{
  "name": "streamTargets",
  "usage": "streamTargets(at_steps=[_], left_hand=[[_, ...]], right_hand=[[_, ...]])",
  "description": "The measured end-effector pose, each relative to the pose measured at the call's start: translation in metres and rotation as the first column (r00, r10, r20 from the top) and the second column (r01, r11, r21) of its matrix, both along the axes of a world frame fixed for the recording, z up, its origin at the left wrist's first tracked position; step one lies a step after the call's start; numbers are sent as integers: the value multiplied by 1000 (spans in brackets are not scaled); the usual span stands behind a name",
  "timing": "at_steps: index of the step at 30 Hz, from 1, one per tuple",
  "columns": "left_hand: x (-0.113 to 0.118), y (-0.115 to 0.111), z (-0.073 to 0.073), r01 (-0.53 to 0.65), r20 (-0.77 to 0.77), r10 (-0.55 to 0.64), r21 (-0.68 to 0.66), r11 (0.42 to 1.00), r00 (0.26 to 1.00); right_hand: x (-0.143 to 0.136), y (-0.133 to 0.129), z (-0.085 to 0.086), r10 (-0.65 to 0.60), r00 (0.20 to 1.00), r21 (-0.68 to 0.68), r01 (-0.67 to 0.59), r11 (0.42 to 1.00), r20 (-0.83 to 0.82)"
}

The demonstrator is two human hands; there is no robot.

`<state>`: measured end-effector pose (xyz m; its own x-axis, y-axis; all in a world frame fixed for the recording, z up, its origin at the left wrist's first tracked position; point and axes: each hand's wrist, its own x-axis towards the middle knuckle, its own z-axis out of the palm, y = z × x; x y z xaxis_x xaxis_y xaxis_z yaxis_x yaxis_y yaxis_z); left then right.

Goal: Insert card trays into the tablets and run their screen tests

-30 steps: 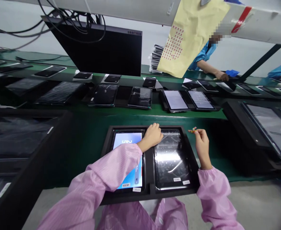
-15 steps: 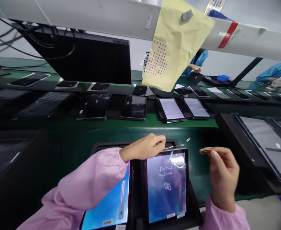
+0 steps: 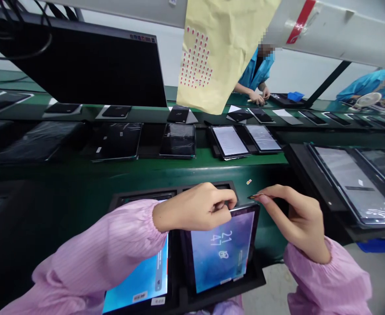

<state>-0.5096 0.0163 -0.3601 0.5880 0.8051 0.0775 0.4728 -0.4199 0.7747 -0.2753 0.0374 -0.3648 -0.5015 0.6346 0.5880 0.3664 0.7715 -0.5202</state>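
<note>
My left hand is closed on the top edge of a lit tablet, whose screen reads 21 47. That tablet is tilted up out of a black foam tray. Beside it, partly under my left sleeve, a second tablet with a blue screen rests in the same tray. Between thumb and forefinger, my right hand pinches a small thin card tray, close to the first tablet's upper right corner. On the green surface behind lies a tiny red, white and yellow card.
Several tablets, such as a white-screened one, line the back rail. At the right another foam tray holds tablets. A dark monitor and a yellow sheet hang above. Across the bench, people in blue work.
My right hand has moved left with the card tray, towards the tablet's corner. The tablet under my left hand is tilted up more. The view has shifted slightly.
</note>
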Motion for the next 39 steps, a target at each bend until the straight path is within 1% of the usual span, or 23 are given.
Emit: streamTargets(at_steps=[3, 6, 11, 16, 19, 22, 26, 28, 31, 34, 37, 39], left_hand=[[6, 8, -1, 39, -7, -38, 18, 999, 999], [6, 13, -4, 57, -8, -57, 34, 998, 998], [-2, 7, -7, -22, 31, 22, 19, 1000, 999], [-4, 3, -9, -67, 55, 64, 49, 997, 996], [-1, 3, -8, -52, 41, 49, 78, 996, 998], [6, 6, -4, -13, 31, 10, 86, 996, 999], [14, 9, 1, 57, 46, -59, 45, 997, 997], [14, 7, 2, 58, 66, -59, 23, 998, 996], [6, -3, 7, 16, 112, -6, -93, 996, 994], [-6, -24, 11, -79, 157, 116, -220, 972, 981], [-10, -46, 6, -203, 231, 257, -232, 951, 938], [-8, -57, 0, -253, 311, 301, -185, 949, 901]], right_hand=[[-5, 3, 4, 52, 995, 24, -54, 998, 83], [-7, 8, 3, 51, 994, -28, -48, 998, 100], [-5, 12, -1, 39, 996, -121, -28, 992, 84], [-3, 10, -2, 14, 997, -131, -5, 991, 70], [-2, 10, -3, 12, 998, -153, -3, 988, 54], [-1, 12, -2, 30, 999, -188, -23, 982, 35], [-2, 15, 6, 93, 996, -261, -90, 961, 2], [-5, 15, 11, 132, 991, -295, -122, 948, 15], [-14, 12, 19, 202, 977, -291, -173, 941, 71], [-26, 6, 25, 305, 947, -264, -270, 926, 99], [-35, -1, 27, 375, 924, -213, -353, 911, 76], [-38, -4, 26, 409, 910, -181, -392, 902, 68]])
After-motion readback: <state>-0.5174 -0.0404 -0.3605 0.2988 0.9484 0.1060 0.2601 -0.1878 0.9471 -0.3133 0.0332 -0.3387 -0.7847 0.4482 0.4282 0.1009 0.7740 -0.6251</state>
